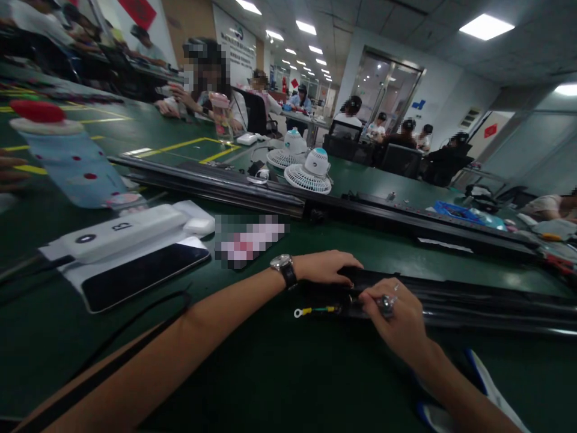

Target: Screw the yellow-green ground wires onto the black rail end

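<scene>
A long black rail lies on the green table, running from the middle to the right edge. My left hand, with a watch on its wrist, rests on the rail's left end, its fingers apart. My right hand is closed over the same end, pinching a small shiny metal tool whose kind I cannot make out. From the rail's end a short yellow-green wire sticks out to the left, with a ring terminal at its tip.
A black phone, a white device and a blue bottle stand left. Another black rail and two white fans lie beyond. White-blue handles are at lower right. People sit behind.
</scene>
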Action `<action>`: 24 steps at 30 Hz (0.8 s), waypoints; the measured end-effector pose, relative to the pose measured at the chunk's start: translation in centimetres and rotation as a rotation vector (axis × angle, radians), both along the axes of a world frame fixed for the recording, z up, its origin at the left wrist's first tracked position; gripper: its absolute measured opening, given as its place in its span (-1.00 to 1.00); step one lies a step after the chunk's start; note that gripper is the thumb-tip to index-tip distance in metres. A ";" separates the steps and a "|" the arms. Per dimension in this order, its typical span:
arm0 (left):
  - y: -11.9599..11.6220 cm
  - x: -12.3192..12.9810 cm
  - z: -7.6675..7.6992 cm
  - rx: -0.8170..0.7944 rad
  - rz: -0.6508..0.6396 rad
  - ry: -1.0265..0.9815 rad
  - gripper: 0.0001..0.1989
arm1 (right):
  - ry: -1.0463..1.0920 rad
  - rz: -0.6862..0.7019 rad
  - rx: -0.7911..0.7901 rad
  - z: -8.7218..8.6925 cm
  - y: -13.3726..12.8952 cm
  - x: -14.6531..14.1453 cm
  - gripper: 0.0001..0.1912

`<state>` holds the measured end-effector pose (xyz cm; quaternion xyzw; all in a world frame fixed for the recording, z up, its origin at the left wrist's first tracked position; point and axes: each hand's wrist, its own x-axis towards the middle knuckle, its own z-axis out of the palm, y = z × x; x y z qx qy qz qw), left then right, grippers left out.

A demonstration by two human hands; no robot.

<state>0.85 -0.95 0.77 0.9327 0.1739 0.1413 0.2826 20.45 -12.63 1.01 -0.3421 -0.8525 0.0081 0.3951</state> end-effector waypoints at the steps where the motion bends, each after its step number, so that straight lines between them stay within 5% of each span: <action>1: 0.0 0.3 -0.1 -0.005 0.016 0.000 -0.53 | 0.009 0.012 0.001 0.0 -0.1 0.1 -0.89; 6: 0.2 1.7 -0.9 0.072 0.088 0.021 -0.61 | -0.051 0.119 -0.044 0.3 -0.4 0.2 -0.90; 24: 0.3 1.2 -0.5 0.083 0.074 0.040 -0.60 | 0.003 0.033 -0.025 0.3 -0.3 1.0 -0.91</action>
